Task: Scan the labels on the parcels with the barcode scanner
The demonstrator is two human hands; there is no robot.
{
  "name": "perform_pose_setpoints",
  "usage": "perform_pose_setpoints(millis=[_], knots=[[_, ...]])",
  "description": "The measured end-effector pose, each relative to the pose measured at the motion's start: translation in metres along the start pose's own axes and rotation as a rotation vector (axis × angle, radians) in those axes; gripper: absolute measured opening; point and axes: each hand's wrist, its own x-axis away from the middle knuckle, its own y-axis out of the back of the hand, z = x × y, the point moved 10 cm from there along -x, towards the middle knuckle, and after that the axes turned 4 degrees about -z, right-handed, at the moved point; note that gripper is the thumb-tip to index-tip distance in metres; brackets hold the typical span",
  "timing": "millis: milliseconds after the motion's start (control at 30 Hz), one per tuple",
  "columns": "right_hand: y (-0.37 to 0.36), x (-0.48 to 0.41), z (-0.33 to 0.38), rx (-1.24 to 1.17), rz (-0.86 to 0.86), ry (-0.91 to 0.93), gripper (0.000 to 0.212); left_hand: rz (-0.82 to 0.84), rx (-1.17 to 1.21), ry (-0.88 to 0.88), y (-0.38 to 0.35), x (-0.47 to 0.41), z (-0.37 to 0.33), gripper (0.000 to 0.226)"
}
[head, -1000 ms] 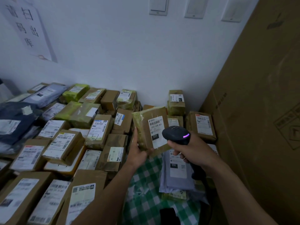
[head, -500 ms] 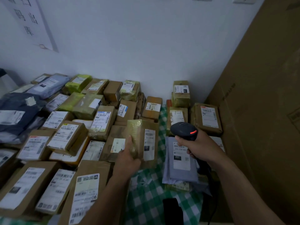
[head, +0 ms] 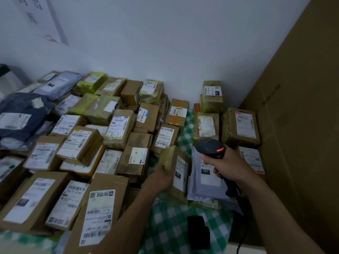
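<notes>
My left hand (head: pixel 159 177) grips a tape-wrapped brown parcel (head: pixel 177 172) by its left edge; the parcel is tilted low over the green checked tablecloth (head: pixel 170 228), its white label facing right. My right hand (head: pixel 226 166) holds the black barcode scanner (head: pixel 211 148) by its handle, a red light showing on its head. The scanner is just right of the held parcel and above a grey mailer bag (head: pixel 205 180) with a 231 label. Brown parcels with white labels cover the table to the left and behind.
A tall cardboard sheet (head: pixel 297 125) walls off the right side. A white wall (head: pixel 165 43) with a paper notice stands behind. A dark blue bag (head: pixel 20 116) lies at far left. A black object (head: pixel 198 231) rests on the cloth near the front edge.
My left hand has lowered the wrapped parcel from in front of the scanner down toward the cloth. The scanner's light went from purple to red. The camera has tilted downward.
</notes>
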Motion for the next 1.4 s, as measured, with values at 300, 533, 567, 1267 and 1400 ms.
perform_pose_setpoints(millis=[300,533,567,1267,1400], knots=[[-0.003,-0.011,-0.006,0.001,0.002,-0.007,0.034,0.192,0.274,0.082,-0.023,-0.02,0.036,0.064],[-0.005,-0.016,-0.011,0.011,0.009,-0.008,0.042,0.123,0.328,0.179,-0.021,-0.028,0.062,0.083],[-0.006,-0.016,-0.012,0.013,0.013,-0.014,0.043,0.075,0.315,0.189,-0.018,-0.033,0.063,0.093],[0.002,-0.011,-0.023,-0.007,0.004,-0.014,0.045,-0.282,0.118,-0.128,-0.051,-0.069,0.049,0.054],[0.004,-0.01,-0.025,0.007,0.001,-0.013,0.044,-0.134,-0.236,-0.121,-0.071,-0.083,0.022,0.066]])
